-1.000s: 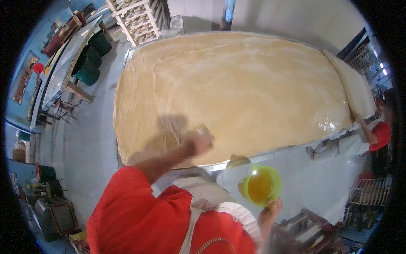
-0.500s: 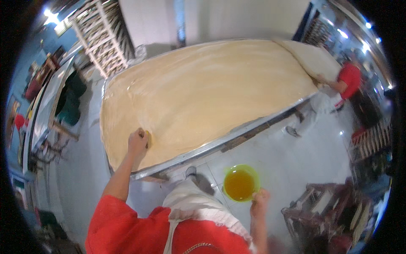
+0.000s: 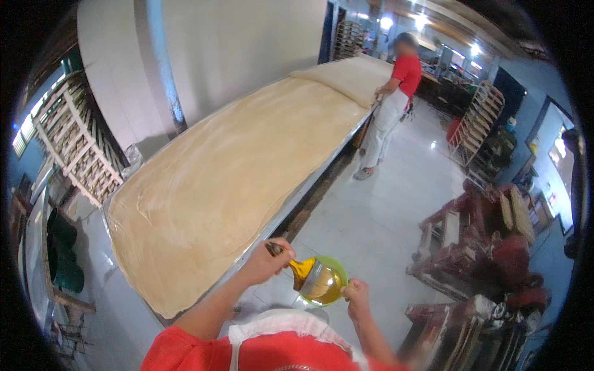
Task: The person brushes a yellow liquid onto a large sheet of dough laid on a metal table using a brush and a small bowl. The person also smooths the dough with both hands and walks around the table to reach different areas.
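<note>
My left hand (image 3: 267, 263) is closed around a wide flat brush (image 3: 304, 271) with a yellow handle and a metal band. The brush tilts down into a light-green plastic jug (image 3: 344, 272), its bristle end over or in the yellow, oily-looking liquid (image 3: 332, 291); how deep it dips I cannot tell. Closed at the jug's right side, my right hand (image 3: 357, 298) holds it in front of me, beside the table. A broad sheet of thin, shiny dough (image 3: 204, 191) covers the long table, wrinkled in places near its left side.
The table's metal edge (image 3: 299, 193) runs away from me. At the far end a co-worker (image 3: 396, 93) in red stands with hands at a folded-over part of the dough (image 3: 337, 88). Slatted racks (image 3: 77, 139) stand left, red machinery (image 3: 458, 229) right, green tubs (image 3: 65, 260) at lower left.
My left hand has left the dough and brought the brush right, over to the jug. The view has swung to the right, showing more of the co-worker and the machinery.
</note>
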`<control>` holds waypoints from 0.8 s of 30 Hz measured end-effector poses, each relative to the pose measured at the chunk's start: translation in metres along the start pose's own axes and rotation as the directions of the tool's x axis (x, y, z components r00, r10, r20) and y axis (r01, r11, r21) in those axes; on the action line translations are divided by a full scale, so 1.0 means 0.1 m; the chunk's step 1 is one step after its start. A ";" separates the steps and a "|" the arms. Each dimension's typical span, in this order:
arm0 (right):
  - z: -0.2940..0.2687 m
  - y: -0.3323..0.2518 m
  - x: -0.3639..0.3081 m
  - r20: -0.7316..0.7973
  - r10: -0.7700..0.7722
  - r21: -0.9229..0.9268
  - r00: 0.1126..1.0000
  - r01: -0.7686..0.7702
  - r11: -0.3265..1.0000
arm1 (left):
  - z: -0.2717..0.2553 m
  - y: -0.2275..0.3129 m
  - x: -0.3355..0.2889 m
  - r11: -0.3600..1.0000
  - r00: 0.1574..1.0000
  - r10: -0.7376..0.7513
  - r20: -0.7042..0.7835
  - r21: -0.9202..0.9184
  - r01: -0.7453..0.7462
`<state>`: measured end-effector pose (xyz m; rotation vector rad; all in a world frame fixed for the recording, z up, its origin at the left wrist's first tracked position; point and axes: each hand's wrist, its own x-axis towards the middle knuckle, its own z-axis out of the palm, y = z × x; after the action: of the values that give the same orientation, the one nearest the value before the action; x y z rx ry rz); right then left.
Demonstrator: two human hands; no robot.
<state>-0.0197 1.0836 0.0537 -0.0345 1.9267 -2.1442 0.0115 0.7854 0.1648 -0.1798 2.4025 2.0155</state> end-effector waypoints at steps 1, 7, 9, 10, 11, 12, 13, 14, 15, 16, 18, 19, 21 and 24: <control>0.04 0.02 -0.10 -0.016 0.008 -0.001 1.000 -0.008 1.000 | 0.04 0.01 -0.09 0.989 0.997 0.072 0.032 0.125 -0.075; 0.29 0.16 -0.60 -0.064 -0.018 -0.029 0.998 0.016 0.999 | 0.03 -0.05 -0.51 0.910 0.975 0.153 0.164 0.360 -0.204; 0.36 0.18 -0.73 -0.087 -0.032 -0.065 0.996 0.026 0.998 | 0.02 -0.08 -0.56 0.909 0.971 0.141 0.194 0.362 -0.205; 0.38 0.17 -0.77 -0.109 -0.030 -0.091 0.994 0.021 0.996 | 0.02 -0.08 -0.58 0.908 0.968 0.164 0.191 0.354 -0.223; 0.38 0.17 -0.82 -0.137 -0.018 -0.138 0.990 -0.002 0.990 | 0.03 -0.09 -0.57 0.908 0.967 0.161 0.199 0.353 -0.223; 0.37 0.16 -0.85 -0.133 -0.008 -0.104 0.991 -0.006 0.995 | 0.05 -0.09 -0.57 0.911 0.971 0.126 0.202 0.363 -0.193; 0.35 0.16 -0.86 -0.134 0.008 -0.091 0.991 -0.020 0.996 | 0.07 -0.08 -0.54 0.913 0.963 0.147 0.228 0.342 -0.220; 0.31 0.15 -0.87 -0.142 -0.009 -0.137 0.990 -0.011 0.991 | 0.10 -0.07 -0.52 0.898 0.955 0.185 0.233 0.355 -0.260; 0.28 0.13 -0.87 -0.138 -0.056 -0.196 0.989 0.028 0.980 | 0.13 -0.05 -0.47 0.880 0.930 0.261 0.260 0.332 -0.340; 0.22 0.12 -0.85 -0.145 0.002 -0.118 0.989 -0.020 0.993 | 0.18 -0.03 -0.43 0.890 0.933 0.255 0.253 0.315 -0.328; 0.10 0.10 -0.79 -0.150 0.023 -0.028 0.988 -0.027 0.999 | 0.30 0.03 -0.31 0.895 0.947 0.146 0.286 0.370 -0.250; 0.03 0.09 -0.74 -0.156 0.019 0.000 0.988 -0.019 1.000 | 0.37 0.07 -0.22 0.888 0.944 0.155 0.290 0.378 -0.262; -0.15 0.07 -0.62 -0.172 0.021 0.044 0.985 -0.014 0.999 | 0.59 0.13 -0.01 0.890 0.925 0.175 0.337 0.348 -0.295; -0.56 0.03 -0.38 -0.202 0.020 0.062 0.979 -0.008 0.998 | 1.06 0.23 0.40 0.873 0.900 0.186 0.393 0.354 -0.335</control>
<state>0.0068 1.1457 0.0495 0.2166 1.9596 -2.2729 -0.0381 0.8895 0.1660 0.4950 2.6387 1.3906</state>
